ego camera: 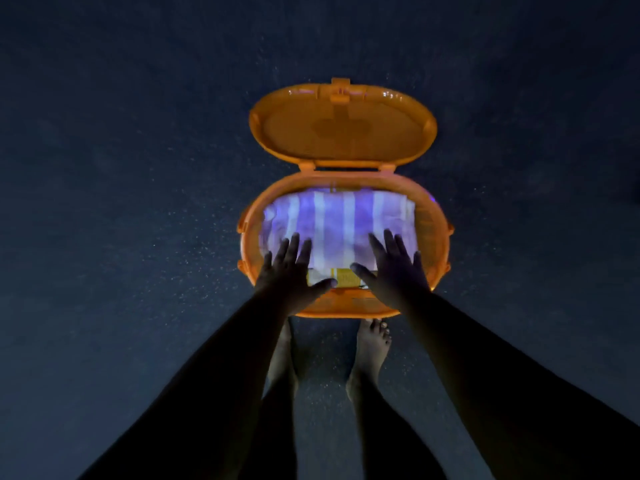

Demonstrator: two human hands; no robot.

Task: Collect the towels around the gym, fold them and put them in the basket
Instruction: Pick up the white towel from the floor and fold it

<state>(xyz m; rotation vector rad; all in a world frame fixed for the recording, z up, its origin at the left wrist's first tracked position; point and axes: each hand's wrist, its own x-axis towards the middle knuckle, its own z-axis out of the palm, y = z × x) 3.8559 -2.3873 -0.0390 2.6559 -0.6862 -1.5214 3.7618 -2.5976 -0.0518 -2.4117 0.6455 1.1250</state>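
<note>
- Nearest, at 6 o'clock: two bare feet (pixel 370 351) on a dark speckled floor (pixel 121 237), toes pointing to 12 o'clock, just short of the basket's near rim.
- Both forearms reaching up from 7 and 5 o'clock, converging on the basket.
- Left hand (pixel 289 271) flat over the near left part of the basket, fingers straight and spread, thumb pointing toward 3 o'clock; gripping nothing, fingertips lying on the striped towel.
- Right hand (pixel 394 268) flat over the near right part, fingers likewise straight and fanned, thumb pointing toward 9 o'clock; holding nothing, fingertips on the same towel.
- Between the two thumbs, at the near edge: a slice of a yellow towel (pixel 341 277) showing beneath the striped one.
- Orange oval basket (pixel 438 237) at centre, standing on the floor, open.
- Folded towel (pixel 341 226) with purple and white stripes inside the basket, on top, filling most of the opening; stripes running 6 to 12 o'clock.
- Farthest, at 12 o'clock: orange lid (pixel 343 128) swung back on its hinge at the far rim, inner face toward the camera, latch tab at its far edge.
</note>
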